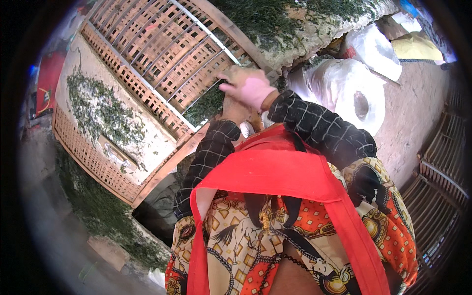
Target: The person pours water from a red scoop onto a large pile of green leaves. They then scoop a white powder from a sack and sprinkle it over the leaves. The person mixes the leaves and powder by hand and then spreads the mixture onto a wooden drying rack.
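Note:
My right hand (247,87), in a pink and pale glove, is at the near corner of a metal-barred rack (202,27) on a woven bamboo tray (175,48). Just below it, my left hand (235,110) is partly covered by the right; what its fingers touch is hidden. Dark green chopped leaves (208,105) lie beside both hands, under the near end of the bars. It is unclear whether either hand holds anything. A pale board (158,158) with scattered leaf bits and a metal handle (117,156) lies at the left.
More green leaves cover a rough stone-like ledge (306,35) at the top. White plastic bags (343,86) lie right of my hands. Slatted racks (431,206) stand at the far right. A red bag (49,84) is at the far left. My red apron (265,171) hangs below my arms.

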The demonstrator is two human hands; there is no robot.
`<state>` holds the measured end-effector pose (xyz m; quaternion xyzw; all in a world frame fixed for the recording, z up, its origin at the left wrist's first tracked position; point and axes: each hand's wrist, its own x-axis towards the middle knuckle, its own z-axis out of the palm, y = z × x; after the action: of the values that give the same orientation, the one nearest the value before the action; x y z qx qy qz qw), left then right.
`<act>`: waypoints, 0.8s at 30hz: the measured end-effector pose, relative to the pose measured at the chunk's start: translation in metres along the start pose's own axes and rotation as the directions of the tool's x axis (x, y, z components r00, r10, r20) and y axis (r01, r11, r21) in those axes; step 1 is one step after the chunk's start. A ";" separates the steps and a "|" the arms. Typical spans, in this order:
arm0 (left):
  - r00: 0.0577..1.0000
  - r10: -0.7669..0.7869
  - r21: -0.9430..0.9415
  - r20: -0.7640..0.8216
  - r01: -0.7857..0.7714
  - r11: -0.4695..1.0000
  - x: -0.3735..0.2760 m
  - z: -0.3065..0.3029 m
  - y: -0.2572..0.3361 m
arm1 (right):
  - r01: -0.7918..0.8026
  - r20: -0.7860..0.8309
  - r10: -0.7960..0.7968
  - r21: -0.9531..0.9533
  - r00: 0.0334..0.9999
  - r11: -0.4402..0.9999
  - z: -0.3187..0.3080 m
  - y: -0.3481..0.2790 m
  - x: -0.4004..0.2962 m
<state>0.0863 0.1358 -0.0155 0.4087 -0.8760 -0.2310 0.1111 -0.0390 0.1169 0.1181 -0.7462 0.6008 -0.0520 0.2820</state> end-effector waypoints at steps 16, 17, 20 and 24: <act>0.941 -0.250 0.203 -0.227 0.297 0.933 -0.067 -0.084 -0.019 | 0.523 0.054 -0.533 -0.295 0.844 0.799 0.033 0.019 0.007; 0.943 -0.234 0.197 -0.237 0.283 0.939 -0.061 -0.083 -0.023 | 0.486 0.147 -0.463 -0.239 0.874 0.841 0.031 0.017 0.013; 0.931 -0.160 0.161 -0.328 0.222 0.962 -0.056 -0.074 -0.036 | 0.431 -0.103 -0.446 -0.136 0.889 0.892 0.042 0.036 0.024; 0.885 -0.234 0.110 -0.403 0.301 0.947 -0.056 -0.072 -0.040 | 0.508 -0.245 -0.535 -0.170 0.808 0.845 0.045 0.028 0.019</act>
<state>0.1761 0.1340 0.0268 0.5712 -0.7883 -0.0838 0.2128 -0.0391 0.1119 0.0620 -0.8796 0.4086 -0.2047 0.1319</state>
